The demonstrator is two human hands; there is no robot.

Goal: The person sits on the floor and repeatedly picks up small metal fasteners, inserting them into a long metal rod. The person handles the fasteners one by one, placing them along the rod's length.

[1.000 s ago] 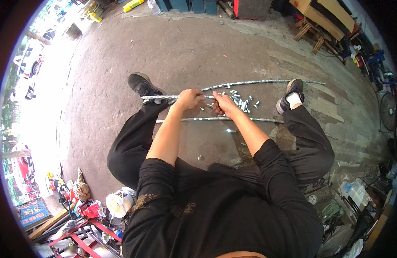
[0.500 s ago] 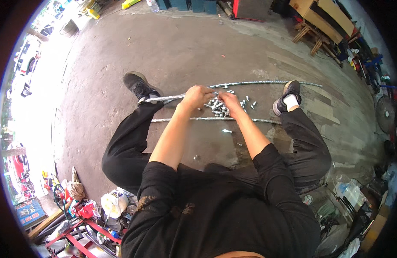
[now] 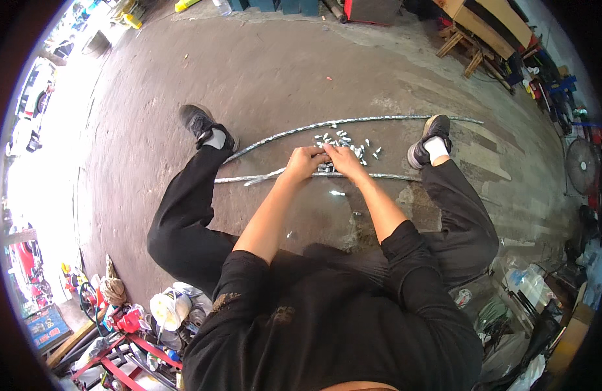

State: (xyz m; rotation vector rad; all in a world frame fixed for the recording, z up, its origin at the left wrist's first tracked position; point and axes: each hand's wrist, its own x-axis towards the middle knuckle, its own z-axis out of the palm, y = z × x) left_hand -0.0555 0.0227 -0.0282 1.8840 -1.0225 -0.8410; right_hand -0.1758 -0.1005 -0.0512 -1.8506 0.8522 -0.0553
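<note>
A grey-brown concrete floor (image 3: 249, 78) is spread beneath and around the grips, bounded well beyond them to the right by a cardboard box (image 3: 486, 27). A thin silver strip (image 3: 266, 176), pale and shiny, is clasped in the left grip (image 3: 305, 163) and trailed leftward and slightly toward the body, over the near long strip (image 3: 395, 176). The right grip (image 3: 344, 161) is curled with its fingertips brought against the left one's; whether anything is pinched there cannot be told. Both forearms are stretched forward from the body and angled inward. Small metal fittings (image 3: 343, 139) are strewn just beyond and right of the grips, with a lone fitting (image 3: 338, 193) nearer the body. Beyond the pile, a far long strip (image 3: 379, 118) is laid in a shallow curve. Sideways room is edged by the left shoe (image 3: 202, 124) and right shoe (image 3: 434, 128); past the far strip, a broad stretch of floor is left.
</note>
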